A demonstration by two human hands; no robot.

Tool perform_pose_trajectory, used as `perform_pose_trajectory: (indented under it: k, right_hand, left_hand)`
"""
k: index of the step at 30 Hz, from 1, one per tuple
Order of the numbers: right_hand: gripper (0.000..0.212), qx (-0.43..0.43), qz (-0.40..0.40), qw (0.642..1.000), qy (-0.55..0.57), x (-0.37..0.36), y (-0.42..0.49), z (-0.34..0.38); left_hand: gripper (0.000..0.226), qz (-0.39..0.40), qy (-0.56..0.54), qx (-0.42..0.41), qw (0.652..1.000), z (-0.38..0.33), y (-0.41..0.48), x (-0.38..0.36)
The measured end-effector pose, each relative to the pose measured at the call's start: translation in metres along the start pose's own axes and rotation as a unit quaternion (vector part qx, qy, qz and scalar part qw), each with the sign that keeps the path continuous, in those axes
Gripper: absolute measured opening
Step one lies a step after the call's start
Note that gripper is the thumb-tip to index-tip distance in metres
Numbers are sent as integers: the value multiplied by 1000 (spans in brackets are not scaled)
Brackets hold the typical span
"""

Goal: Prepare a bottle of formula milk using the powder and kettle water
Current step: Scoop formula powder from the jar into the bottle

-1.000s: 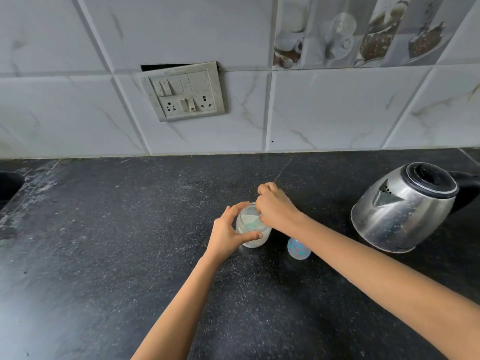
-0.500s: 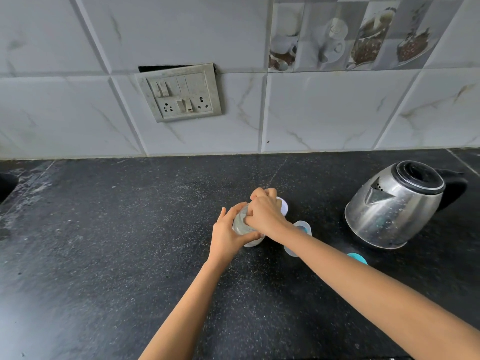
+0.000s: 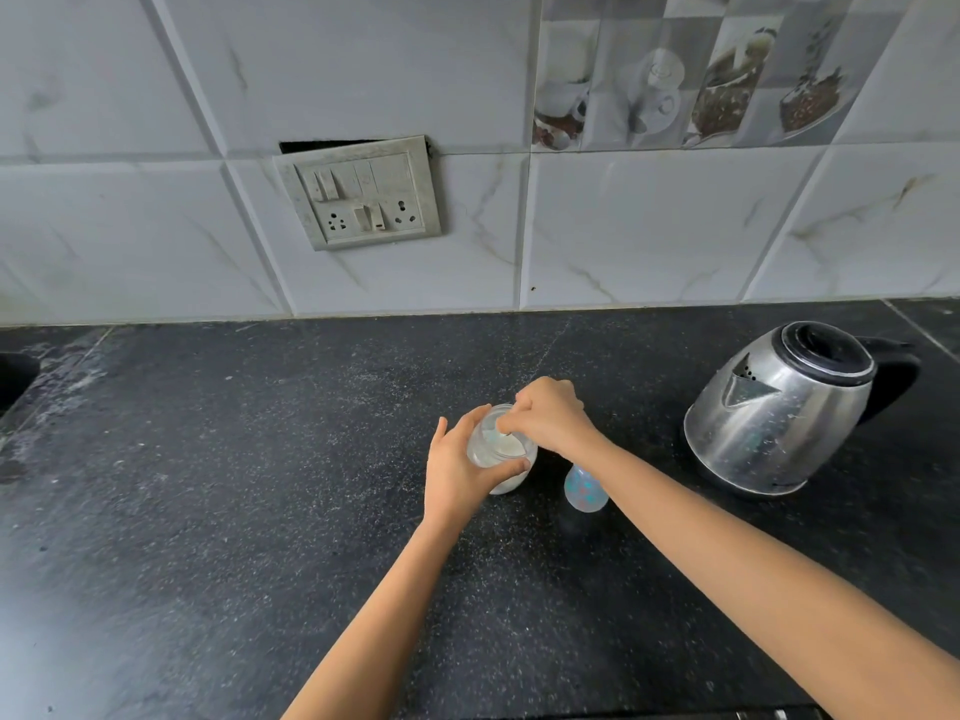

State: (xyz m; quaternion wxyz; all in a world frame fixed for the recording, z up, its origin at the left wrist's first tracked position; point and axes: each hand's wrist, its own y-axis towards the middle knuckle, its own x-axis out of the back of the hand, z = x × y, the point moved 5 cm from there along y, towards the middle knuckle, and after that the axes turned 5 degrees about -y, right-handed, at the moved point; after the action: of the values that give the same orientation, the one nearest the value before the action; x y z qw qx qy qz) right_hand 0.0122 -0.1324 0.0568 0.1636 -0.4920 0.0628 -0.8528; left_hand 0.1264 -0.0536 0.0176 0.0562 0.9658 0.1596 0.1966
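While the left hand (image 3: 460, 472) wraps around the side of a clear jar (image 3: 506, 483) at the centre of the frame, thumb across the front and fingers behind, the right hand (image 3: 553, 418) sits over the mouth of the jar with its fingers curled and bunched together. If these fingertips pinch something inside, I cannot tell; that part is small and a little blurred. White powder (image 3: 506, 448) shows in the jar. The jar is at the black speckled counter (image 3: 208, 511), but I cannot tell whether its base touches it.

Just to the lower right of the jar stands the baby bottle (image 3: 584, 493), translucent with blue and red dots. The right forearm crosses over its top, so the neck is hidden. The steel kettle (image 3: 779, 413) stands at the right side of the frame, well apart from the bottle, its black handle toward the right edge.

The back edge of the counter meets the tiled wall (image 3: 649, 226) above the hands, where a switch plate (image 3: 358, 192) hangs tilted. A wide stretch of counter lies to the left of the hands and between the two forearms. At the far left edge a dark hollow (image 3: 13, 376) cuts into the counter.
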Motion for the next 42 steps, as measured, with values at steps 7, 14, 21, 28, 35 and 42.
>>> perform_pose_trajectory:
  k: [7, 14, 21, 28, 35, 42]
  right_hand:
    - [37, -8, 13, 999, 35, 5, -4, 4]
    - [29, -32, 3, 993, 111, 23, -2, -16]
    - [29, -15, -12, 995, 96, 21, -6, -31]
    - [26, -26, -15, 986, 166, 33, -10, -35]
    - [16, -60, -20, 963, 262, 58, -23, -55]
    - [14, -84, -59, 949, 298, 86, -37, -106]
  left_hand:
    - [61, -7, -4, 18, 1000, 3, 3, -2]
    - [63, -31, -38, 50, 998, 19, 0, 3]
    - [69, -20, -39, 60, 997, 28, 0, -1]
    - [74, -7, -34, 70, 997, 28, 2, -2]
    - [102, -10, 3, 28, 1000, 4, -1, -1]
    - [95, 11, 51, -18, 998, -31, -11, -29]
